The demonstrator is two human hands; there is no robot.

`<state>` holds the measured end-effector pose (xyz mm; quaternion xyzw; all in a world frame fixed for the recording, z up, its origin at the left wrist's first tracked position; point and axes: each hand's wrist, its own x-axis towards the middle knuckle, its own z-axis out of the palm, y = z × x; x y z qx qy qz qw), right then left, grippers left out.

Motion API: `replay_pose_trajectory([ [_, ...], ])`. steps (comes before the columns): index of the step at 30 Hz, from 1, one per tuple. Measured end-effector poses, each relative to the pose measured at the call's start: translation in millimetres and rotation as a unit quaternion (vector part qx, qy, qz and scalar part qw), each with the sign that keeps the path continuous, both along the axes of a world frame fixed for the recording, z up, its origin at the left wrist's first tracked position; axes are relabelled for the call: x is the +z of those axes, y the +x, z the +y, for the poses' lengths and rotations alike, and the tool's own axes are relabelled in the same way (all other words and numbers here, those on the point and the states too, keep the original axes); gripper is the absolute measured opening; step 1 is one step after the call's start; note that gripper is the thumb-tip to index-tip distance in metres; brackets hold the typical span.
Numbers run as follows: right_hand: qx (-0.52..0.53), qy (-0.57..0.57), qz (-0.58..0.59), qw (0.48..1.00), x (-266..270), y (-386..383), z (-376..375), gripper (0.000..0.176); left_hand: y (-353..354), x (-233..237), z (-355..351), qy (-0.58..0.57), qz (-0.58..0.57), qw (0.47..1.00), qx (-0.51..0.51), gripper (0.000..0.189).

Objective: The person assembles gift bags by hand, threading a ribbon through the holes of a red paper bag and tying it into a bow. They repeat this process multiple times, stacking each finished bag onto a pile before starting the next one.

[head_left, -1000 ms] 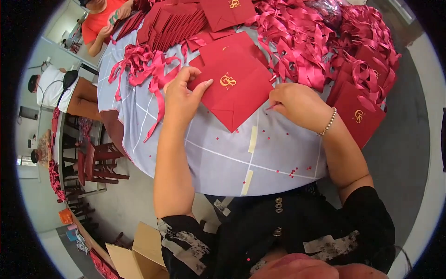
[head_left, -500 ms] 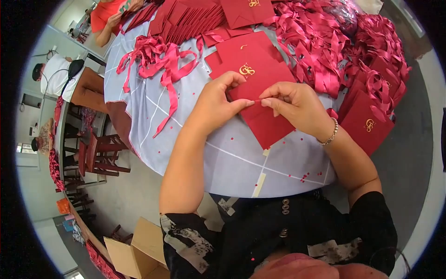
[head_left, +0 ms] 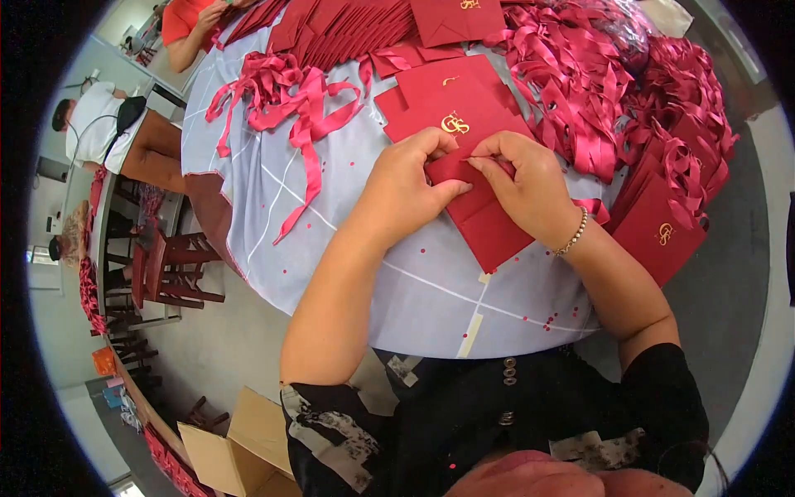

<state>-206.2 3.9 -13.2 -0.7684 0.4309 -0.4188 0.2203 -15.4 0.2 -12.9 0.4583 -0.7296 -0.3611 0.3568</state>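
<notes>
A flat red paper bag (head_left: 494, 236) lies before me on the cloth-covered table. My left hand (head_left: 414, 182) is closed on its upper left edge, thumb on the front face. My right hand (head_left: 530, 186), with a beaded bracelet at the wrist, pinches the same upper edge close by. Whatever lies between the right fingertips is too small to make out. Just beyond the hands, more red bags with a gold logo (head_left: 455, 123) are stacked. A pink-red ribbon end (head_left: 593, 209) shows beside my right wrist.
Loose ribbons (head_left: 310, 124) lie to the left. Ribboned red bags (head_left: 662, 228) pile up at right, and a row of bags (head_left: 352, 33) lines the back. Red paper dots dot the tablecloth (head_left: 414, 306). An open carton (head_left: 240, 447) stands lower left. A person in orange (head_left: 186, 29) works across the table.
My right fingers have moved up to the bag's upper edge, which now shows as a folded-over strip. Both hands have shifted slightly right in view.
</notes>
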Motion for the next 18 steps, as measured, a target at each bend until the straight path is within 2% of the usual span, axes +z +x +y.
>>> replay_pose_trajectory([
  [5, 0.023, 0.036, -0.004, 0.999, -2.3, -2.3, -2.5, 0.009, -1.6, 2.7, 0.8, 0.023, -0.036, 0.999, 0.016, 0.040],
  [11, -0.009, -0.019, 0.039, 0.999, -3.0, -0.9, 2.1, 0.006, -8.5, -0.2, 2.4, -0.031, -0.030, 0.999, 0.012, 0.035],
  [13, -0.023, -0.109, 0.126, 0.986, -1.7, 2.8, 8.6, 0.007, -11.9, 0.6, 4.9, -0.019, -0.026, 0.999, 0.012, 0.035],
  [16, -0.015, -0.128, 0.158, 0.979, -3.2, 4.8, 11.8, 0.009, -12.6, 3.3, 5.7, -0.007, -0.020, 1.000, 0.013, 0.033],
  [18, 0.000, -0.099, 0.109, 0.989, -1.7, 1.6, 10.7, 0.008, -10.8, 1.6, 6.2, -0.012, -0.019, 1.000, 0.020, 0.033],
])
